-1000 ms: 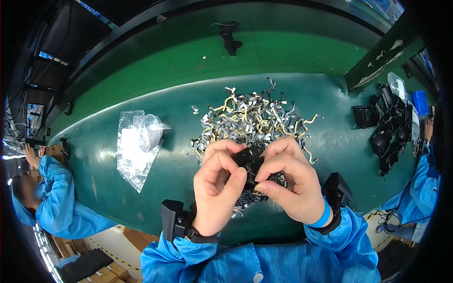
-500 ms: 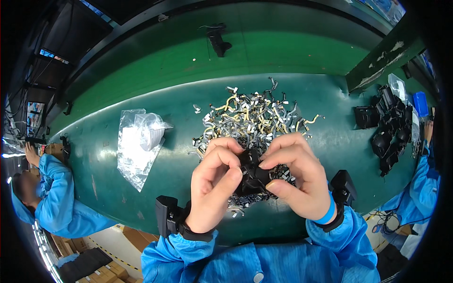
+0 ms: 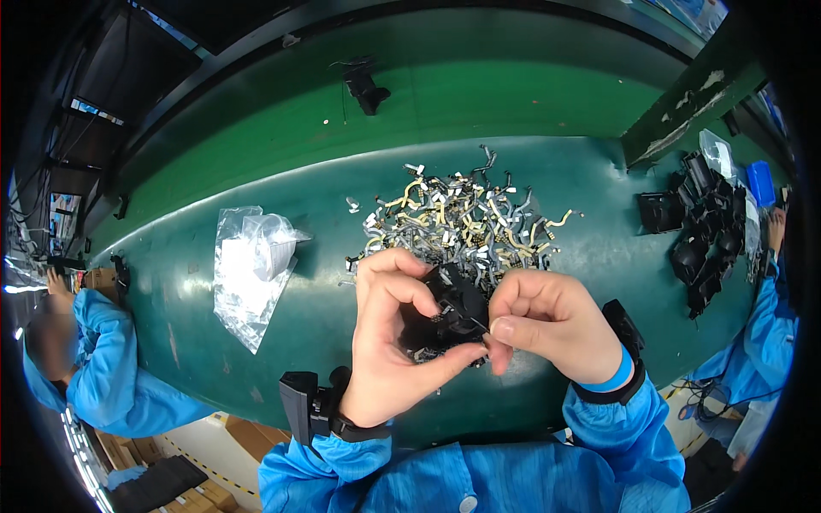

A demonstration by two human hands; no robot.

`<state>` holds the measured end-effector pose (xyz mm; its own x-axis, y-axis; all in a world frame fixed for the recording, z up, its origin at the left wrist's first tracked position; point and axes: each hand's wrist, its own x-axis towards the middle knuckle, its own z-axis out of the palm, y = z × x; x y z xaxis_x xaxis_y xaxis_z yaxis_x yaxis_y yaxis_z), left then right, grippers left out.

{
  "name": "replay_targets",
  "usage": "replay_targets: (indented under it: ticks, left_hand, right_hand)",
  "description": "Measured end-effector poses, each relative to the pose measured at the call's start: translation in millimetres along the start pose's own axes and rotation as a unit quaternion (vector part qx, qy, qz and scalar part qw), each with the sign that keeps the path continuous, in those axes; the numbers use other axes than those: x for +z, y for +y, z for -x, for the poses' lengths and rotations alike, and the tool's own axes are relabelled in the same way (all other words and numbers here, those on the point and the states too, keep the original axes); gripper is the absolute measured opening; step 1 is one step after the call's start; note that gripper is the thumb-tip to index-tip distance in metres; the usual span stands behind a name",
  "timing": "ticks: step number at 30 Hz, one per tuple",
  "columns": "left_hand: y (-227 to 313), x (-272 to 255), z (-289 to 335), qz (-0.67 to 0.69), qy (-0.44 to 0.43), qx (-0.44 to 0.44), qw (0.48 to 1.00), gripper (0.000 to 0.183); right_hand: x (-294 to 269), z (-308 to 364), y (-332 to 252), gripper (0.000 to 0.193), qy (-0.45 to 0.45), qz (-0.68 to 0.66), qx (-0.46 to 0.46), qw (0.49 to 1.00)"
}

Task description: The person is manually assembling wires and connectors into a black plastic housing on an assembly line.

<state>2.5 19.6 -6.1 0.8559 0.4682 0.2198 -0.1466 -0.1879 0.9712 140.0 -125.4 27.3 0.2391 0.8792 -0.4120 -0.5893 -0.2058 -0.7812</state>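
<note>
My left hand (image 3: 389,342) grips a small black plastic part (image 3: 460,309) between thumb and fingers, held up over the green belt (image 3: 325,291). My right hand (image 3: 552,321) pinches the same part at its lower right edge, where a thin metal piece seems to sit between thumb and forefinger. Just beyond both hands lies a heap of small grey and yellow metal clips (image 3: 462,218). Both wrists carry black wrist devices and blue sleeves.
A crumpled clear plastic bag (image 3: 252,269) lies left of my hands. A pile of black plastic parts (image 3: 705,227) sits at the far right beside another person's blue sleeve (image 3: 770,321). Another person in blue (image 3: 94,359) works at the left. A lone black part (image 3: 366,88) lies far back.
My right hand has slid lower and closer to me along the black part, now pinching at its lower edge. The left hand keeps its grip, thumb pushed further under.
</note>
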Motion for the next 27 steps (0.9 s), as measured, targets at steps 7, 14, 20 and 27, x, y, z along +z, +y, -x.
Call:
replay_targets:
  ticks: [7, 14, 20, 27]
  left_hand:
    - [-2.7, 1.7, 1.1, -0.069, 0.008, 0.020, 0.997, 0.051]
    - [-4.9, -0.3, -0.6, -0.017, -0.012, 0.009, 1.000, 0.053]
    - [-5.5, -2.3, -1.7, 0.089, -0.066, -0.052, 0.993, 0.054]
    - [-1.2, -1.1, -2.9, 0.170, -0.083, -0.080, 0.979, 0.055]
  right_hand:
    - [-1.6, 2.2, 5.8, 0.005, 0.022, 0.065, -0.081, 0.994]
    - [1.7, -3.3, 8.8, 0.022, 0.147, 0.408, -0.401, 0.807]
    - [-0.6, -4.0, 15.8, 0.029, 0.171, 0.424, -0.472, 0.754]
    - [-5.0, -11.3, 17.0, 0.029, 0.158, 0.441, -0.453, 0.759]
